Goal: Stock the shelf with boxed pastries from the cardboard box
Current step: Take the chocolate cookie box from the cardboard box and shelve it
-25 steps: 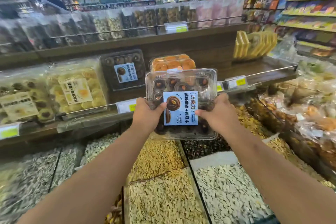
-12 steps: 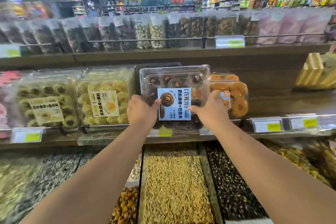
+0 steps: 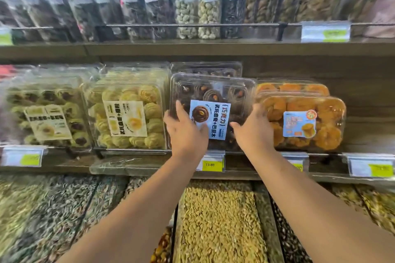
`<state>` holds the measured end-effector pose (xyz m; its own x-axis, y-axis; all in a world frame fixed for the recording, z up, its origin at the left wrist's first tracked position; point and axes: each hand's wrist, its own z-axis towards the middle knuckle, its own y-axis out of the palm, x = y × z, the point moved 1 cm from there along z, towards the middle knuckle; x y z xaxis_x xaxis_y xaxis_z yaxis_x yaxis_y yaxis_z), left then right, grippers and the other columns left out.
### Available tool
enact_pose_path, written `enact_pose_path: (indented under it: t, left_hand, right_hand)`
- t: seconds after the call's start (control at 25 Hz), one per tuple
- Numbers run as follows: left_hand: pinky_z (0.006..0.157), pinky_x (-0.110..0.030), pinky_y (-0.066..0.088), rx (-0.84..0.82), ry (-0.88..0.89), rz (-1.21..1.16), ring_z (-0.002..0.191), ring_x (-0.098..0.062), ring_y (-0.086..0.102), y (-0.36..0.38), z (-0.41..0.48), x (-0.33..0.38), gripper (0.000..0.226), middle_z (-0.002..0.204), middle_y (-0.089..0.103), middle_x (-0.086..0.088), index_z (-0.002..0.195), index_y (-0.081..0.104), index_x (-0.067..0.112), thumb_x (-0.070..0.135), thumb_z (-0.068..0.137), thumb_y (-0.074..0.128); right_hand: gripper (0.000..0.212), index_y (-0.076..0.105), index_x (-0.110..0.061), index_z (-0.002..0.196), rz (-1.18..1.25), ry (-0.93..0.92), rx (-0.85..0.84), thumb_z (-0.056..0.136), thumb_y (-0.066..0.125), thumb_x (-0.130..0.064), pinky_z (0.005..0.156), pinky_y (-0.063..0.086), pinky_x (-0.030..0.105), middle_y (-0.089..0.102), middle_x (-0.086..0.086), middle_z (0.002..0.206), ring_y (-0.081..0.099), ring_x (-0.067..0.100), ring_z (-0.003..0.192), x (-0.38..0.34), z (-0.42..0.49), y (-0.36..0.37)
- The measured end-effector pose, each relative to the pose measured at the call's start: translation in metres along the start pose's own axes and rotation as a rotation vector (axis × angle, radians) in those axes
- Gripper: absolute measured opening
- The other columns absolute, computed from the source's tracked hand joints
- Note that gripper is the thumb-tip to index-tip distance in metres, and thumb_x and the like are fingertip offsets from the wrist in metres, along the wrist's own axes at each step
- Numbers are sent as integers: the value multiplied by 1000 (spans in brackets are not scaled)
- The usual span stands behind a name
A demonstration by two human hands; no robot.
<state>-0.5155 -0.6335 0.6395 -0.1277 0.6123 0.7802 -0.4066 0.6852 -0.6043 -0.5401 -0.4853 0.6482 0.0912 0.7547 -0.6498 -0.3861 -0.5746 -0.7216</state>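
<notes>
The step in hand looks like the placing itself. The chocolate cookie box (image 3: 213,92) stands on edge at the front edge of the middle shelf (image 3: 149,49), label outward, between the yellow cookie box (image 3: 128,113) and the orange pastry box (image 3: 303,121), with another chocolate box (image 3: 206,68) showing just behind it.

The left hand (image 3: 186,132) lies spread on its front near the left edge, fingers fairly straight, pressing rather than clutching. The right hand (image 3: 253,134) has its thumb on the front and its fingers along the right edge; I cannot tell whether they curl round it.

The next move probably calls for nudging the box square against the one behind it, then letting go. The cardboard box is out of view.
</notes>
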Motion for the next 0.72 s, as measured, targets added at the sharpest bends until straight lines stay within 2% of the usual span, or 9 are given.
enact_pose_path:
  t: [0.08, 0.16, 0.24, 0.36, 0.44, 0.56, 0.72]
  left_hand:
    - [118, -40, 18, -78, 85, 148, 149, -34, 0, 16, 2, -12, 90, 161, -14, -12, 156, -1, 19, 35, 93, 61]
    - [120, -42, 7, -178, 200, 418, 149, -37, -7, 32, 6, -23, 90, 161, -19, -16, 155, -3, 19, 45, 93, 57]
    - [121, -44, 1, -200, 265, 540, 148, -38, -13, 38, 14, -27, 86, 159, -25, -18, 155, -5, 23, 42, 95, 53]
    - [121, -44, 13, -206, 268, 491, 148, -35, -16, 40, 26, -25, 83, 158, -30, -10, 155, -7, 29, 17, 95, 50]
    - [119, -44, 22, -217, 276, 478, 148, -34, -18, 41, 31, -20, 86, 158, -33, -7, 154, -9, 31, 6, 94, 47]
    - [114, -44, 34, -242, 287, 469, 146, -28, -28, 45, 46, -20, 93, 153, -42, -3, 153, -14, 35, 0, 91, 46]
    - [110, -45, 38, -267, 269, 510, 144, -22, -34, 45, 58, -27, 92, 147, -50, 4, 153, -13, 39, 13, 92, 52]
  right_hand:
    - [77, 23, -14, 146, -9, -50, -3, 86, 70, -25, 92, 49, 41, 54, 15, 133, 56, 33, 119, 1, -2, 14]
    - [84, 15, -17, 148, -44, -96, -70, 85, 70, -19, 94, 47, 40, 46, 18, 138, 52, 33, 122, 0, -5, 30]
    - [87, 15, -20, 146, -72, -124, -114, 81, 72, -15, 98, 44, 38, 36, 20, 142, 45, 34, 126, -2, -2, 42]
    - [87, 17, -21, 145, -93, -92, -120, 79, 73, -12, 100, 42, 38, 27, 21, 145, 41, 36, 127, -5, 12, 51]
    - [83, 21, -23, 142, -123, -75, -113, 79, 73, -12, 101, 42, 38, 22, 20, 148, 39, 36, 130, -8, 18, 54]
    - [72, 30, -22, 139, -137, -94, -129, 81, 72, -13, 106, 39, 37, 2, 18, 159, 26, 34, 143, -13, 21, 61]
    - [77, 27, -23, 147, -87, -68, -290, 84, 69, -8, 108, 37, 35, -21, 14, 161, 15, 26, 150, -11, 22, 68]
